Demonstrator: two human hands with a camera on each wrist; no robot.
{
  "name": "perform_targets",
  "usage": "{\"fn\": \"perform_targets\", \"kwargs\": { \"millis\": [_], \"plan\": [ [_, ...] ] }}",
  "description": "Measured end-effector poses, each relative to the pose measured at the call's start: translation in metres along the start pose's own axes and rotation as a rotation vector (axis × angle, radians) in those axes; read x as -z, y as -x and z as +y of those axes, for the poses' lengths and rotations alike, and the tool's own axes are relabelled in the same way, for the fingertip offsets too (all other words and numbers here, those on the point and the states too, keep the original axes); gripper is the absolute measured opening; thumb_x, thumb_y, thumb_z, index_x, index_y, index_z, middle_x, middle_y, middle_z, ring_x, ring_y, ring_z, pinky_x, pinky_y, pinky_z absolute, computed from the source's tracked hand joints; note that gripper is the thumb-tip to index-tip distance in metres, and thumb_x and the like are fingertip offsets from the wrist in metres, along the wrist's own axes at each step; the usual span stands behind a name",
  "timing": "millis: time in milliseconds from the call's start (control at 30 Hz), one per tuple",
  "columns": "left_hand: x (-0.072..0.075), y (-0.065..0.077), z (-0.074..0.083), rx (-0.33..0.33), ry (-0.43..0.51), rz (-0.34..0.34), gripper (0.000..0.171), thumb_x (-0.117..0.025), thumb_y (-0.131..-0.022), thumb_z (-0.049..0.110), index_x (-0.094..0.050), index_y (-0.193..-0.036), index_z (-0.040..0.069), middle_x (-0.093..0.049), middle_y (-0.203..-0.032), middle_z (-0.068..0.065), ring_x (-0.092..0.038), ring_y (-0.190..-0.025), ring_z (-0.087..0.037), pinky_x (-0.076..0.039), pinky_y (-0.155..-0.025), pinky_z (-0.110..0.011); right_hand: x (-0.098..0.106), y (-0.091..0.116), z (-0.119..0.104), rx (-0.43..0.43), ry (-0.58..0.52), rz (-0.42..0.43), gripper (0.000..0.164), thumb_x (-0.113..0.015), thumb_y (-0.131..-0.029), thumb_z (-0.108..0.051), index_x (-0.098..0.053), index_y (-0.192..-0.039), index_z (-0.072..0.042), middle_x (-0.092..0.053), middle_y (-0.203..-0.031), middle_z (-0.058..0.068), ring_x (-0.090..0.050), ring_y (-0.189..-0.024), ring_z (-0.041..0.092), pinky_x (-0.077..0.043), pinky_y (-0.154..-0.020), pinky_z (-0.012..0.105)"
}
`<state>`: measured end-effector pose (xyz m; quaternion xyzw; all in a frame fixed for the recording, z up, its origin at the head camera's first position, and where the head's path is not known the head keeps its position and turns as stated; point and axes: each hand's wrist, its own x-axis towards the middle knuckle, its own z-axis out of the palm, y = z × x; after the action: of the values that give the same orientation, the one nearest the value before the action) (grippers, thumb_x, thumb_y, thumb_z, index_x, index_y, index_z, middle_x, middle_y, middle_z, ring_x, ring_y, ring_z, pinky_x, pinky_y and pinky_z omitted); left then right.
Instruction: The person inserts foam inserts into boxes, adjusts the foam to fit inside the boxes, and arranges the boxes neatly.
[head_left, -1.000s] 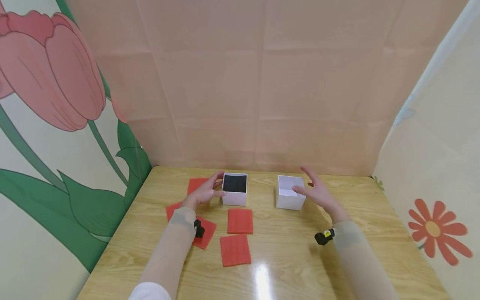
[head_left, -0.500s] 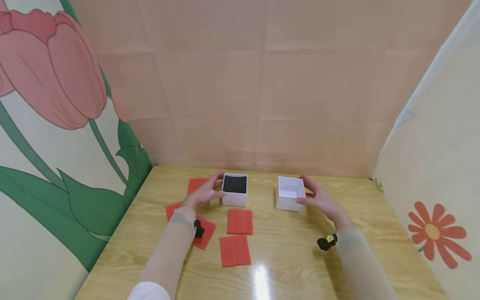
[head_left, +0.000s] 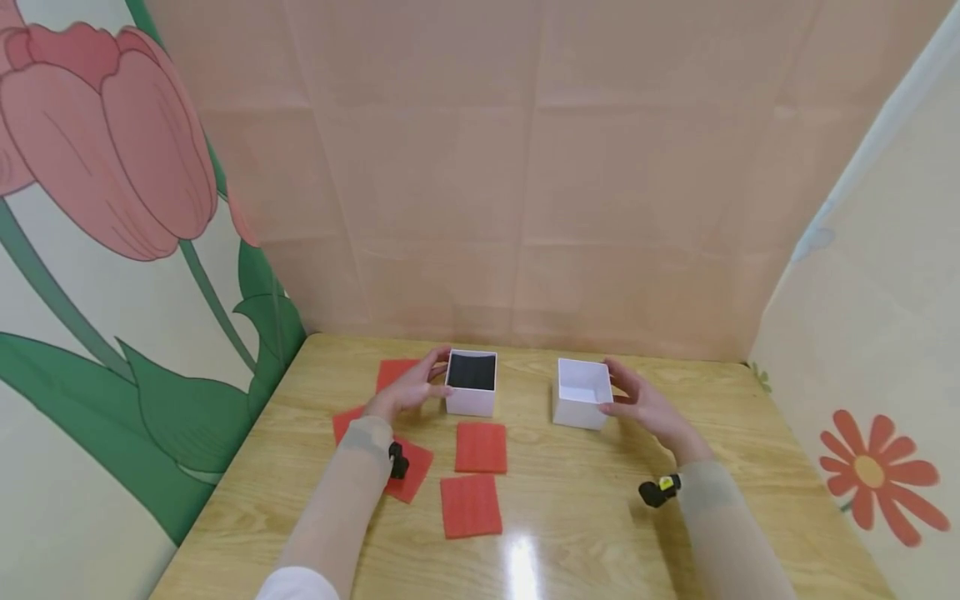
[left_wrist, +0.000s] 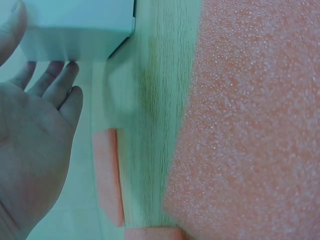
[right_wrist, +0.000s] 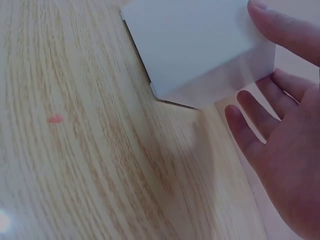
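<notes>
Two white square boxes with open tops stand at the back of the table. The left box [head_left: 471, 405] has a dark, flat layer [head_left: 472, 372] filling its top. White inner walls and a bare floor show in the right box [head_left: 579, 415]. My left hand [head_left: 408, 390] grips the left box's outer side, thumb at the front corner and fingers around the back. My right hand [head_left: 651, 410] holds the right box from its right side. In the right wrist view, its thumb lies on the box wall [right_wrist: 200, 35] while the lower fingers stand apart from it.
Two red foam squares [head_left: 481, 447] lie in front of the left box, one nearer me [head_left: 471, 506]. More red foam [head_left: 408, 475] lies under the left forearm, and another red piece [head_left: 393, 372] behind the left hand. A peach curtain [head_left: 517, 208] hangs behind the wooden table [head_left: 585, 533].
My right hand has lowered from over the right box to its right side and taken hold of it. The left hand keeps its place on the left box.
</notes>
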<state>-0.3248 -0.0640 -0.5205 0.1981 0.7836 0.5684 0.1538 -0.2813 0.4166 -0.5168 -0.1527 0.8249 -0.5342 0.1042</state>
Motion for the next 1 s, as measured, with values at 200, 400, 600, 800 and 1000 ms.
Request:
{"fn": "perform_targets", "kwargs": {
  "millis": [200, 400, 600, 800, 1000],
  "plan": [
    [0.001, 0.0, 0.003, -0.009, -0.001, -0.011, 0.087, -0.073, -0.095, -0.004, -0.022, -0.166, -0.002, -0.03, -0.169, -0.024, -0.031, -0.157, -0.043, -0.026, -0.128, -0.053, 0.001, 0.003, -0.002, -0.003, -0.034, -0.007, 0.095, -0.08, -0.098, -0.017, -0.02, -0.171, -0.01, -0.023, -0.173, 0.025, -0.029, -0.153, 0.056, -0.026, -0.121, 0.068],
    [0.003, 0.004, 0.005, -0.018, 0.022, -0.027, 0.087, -0.072, -0.095, -0.006, -0.022, -0.165, -0.004, -0.029, -0.169, -0.027, -0.027, -0.158, -0.043, -0.024, -0.128, -0.05, -0.003, 0.004, -0.003, -0.014, -0.032, -0.019, 0.094, -0.079, -0.098, -0.018, -0.02, -0.171, -0.011, -0.019, -0.175, 0.024, -0.024, -0.155, 0.056, -0.023, -0.121, 0.069],
    [0.006, 0.005, 0.001, 0.007, 0.059, -0.029, 0.088, -0.073, -0.096, -0.001, -0.021, -0.167, -0.002, -0.029, -0.171, -0.024, -0.025, -0.16, -0.04, -0.024, -0.128, -0.049, -0.005, 0.005, -0.001, -0.02, -0.019, -0.014, 0.094, -0.078, -0.099, -0.021, -0.02, -0.172, -0.014, -0.017, -0.175, 0.023, -0.02, -0.156, 0.056, -0.021, -0.122, 0.072],
    [0.007, 0.007, -0.001, -0.018, 0.057, -0.037, 0.09, -0.074, -0.097, -0.001, -0.018, -0.167, -0.004, -0.029, -0.17, -0.027, -0.025, -0.159, -0.042, -0.024, -0.129, -0.05, -0.009, 0.007, -0.001, -0.017, -0.008, -0.018, 0.094, -0.077, -0.1, -0.022, -0.018, -0.172, -0.014, -0.016, -0.176, 0.022, -0.018, -0.157, 0.056, -0.02, -0.121, 0.073],
    [0.009, 0.014, 0.001, -0.032, 0.002, -0.026, 0.098, -0.083, -0.092, 0.004, -0.02, -0.167, -0.003, -0.033, -0.167, -0.029, -0.027, -0.158, -0.043, -0.023, -0.129, -0.049, -0.013, 0.011, -0.002, -0.018, -0.009, -0.013, 0.093, -0.077, -0.1, -0.022, -0.018, -0.172, -0.016, -0.015, -0.176, 0.022, -0.017, -0.157, 0.055, -0.018, -0.121, 0.073]
  ]
}}
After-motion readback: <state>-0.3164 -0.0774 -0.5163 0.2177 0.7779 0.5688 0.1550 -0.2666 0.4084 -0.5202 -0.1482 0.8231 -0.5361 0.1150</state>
